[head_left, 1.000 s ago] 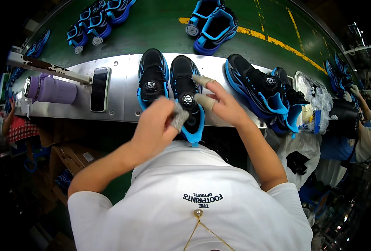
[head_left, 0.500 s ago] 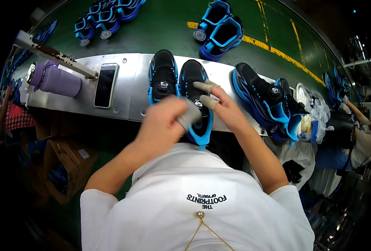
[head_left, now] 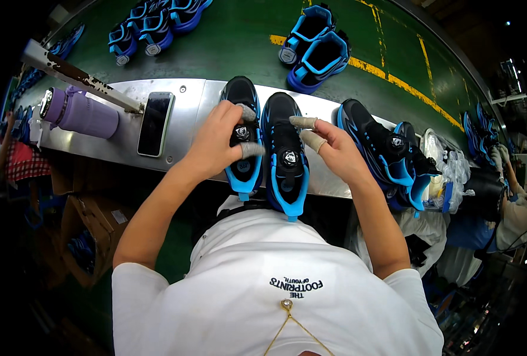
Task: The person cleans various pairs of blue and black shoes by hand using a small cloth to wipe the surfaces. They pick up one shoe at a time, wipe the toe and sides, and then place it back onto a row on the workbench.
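Two black sneakers with bright blue trim stand side by side before me, toes pointing away: a left sneaker and a right sneaker. Each has a round lacing dial on its tongue. My left hand lies over the left sneaker, thumb and forefinger apart on either side of its dial; grey covers sheathe their tips. Beige covers sit on the thumb and forefinger of my right hand. These two fingers reach to the right sneaker's right edge, spread and with nothing gripped. Whether they press on it I cannot tell.
More sneakers stand right on the metal ledge, beside a tray of clear plastic bags. A phone and purple bottle are left, near a metal post. Beyond, a green belt carries shoes.
My left hand has moved left from above the right sneaker to the left sneaker, uncovering the right one's dial and opening. My right hand's fingers have shifted to that sneaker's edge.
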`<state>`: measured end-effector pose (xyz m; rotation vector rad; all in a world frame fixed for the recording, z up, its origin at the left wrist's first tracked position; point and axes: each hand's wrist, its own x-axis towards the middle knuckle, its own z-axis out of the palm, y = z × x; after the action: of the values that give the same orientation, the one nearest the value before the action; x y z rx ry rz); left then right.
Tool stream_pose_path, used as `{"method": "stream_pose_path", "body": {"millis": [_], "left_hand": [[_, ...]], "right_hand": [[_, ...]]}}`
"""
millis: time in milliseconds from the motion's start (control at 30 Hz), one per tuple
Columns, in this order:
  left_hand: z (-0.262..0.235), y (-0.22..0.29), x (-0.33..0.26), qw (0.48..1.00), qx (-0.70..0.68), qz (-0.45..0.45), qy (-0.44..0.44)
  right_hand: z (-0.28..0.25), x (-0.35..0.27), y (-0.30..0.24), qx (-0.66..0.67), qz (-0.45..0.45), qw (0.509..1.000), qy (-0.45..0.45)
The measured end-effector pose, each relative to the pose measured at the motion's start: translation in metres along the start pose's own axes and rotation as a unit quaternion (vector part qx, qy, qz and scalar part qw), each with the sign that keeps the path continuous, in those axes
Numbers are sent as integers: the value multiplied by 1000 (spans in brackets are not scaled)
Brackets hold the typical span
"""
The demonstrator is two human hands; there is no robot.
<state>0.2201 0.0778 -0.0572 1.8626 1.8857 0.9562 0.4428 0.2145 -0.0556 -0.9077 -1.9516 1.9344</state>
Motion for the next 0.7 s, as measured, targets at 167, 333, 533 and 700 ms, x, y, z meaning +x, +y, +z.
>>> {"method": "stream_pose_path", "body": {"millis": [167,333,533,700], "left_hand": [[-1,-21,-7,956,-250,-137,-65],[-15,-7,0,985,-128,-65,-96],[11,-23,-12,974,-187,-125,15],[1,-28,-20,988,-146,-46,-2]], "right_hand": [[-4,-2,-7,-54,4,999,-5],[-6,1,2,-27,-8,999,-16],[3,5,-10,-34,0,998,-43],[20,27,-20,-76,-62,994,-43]]}}
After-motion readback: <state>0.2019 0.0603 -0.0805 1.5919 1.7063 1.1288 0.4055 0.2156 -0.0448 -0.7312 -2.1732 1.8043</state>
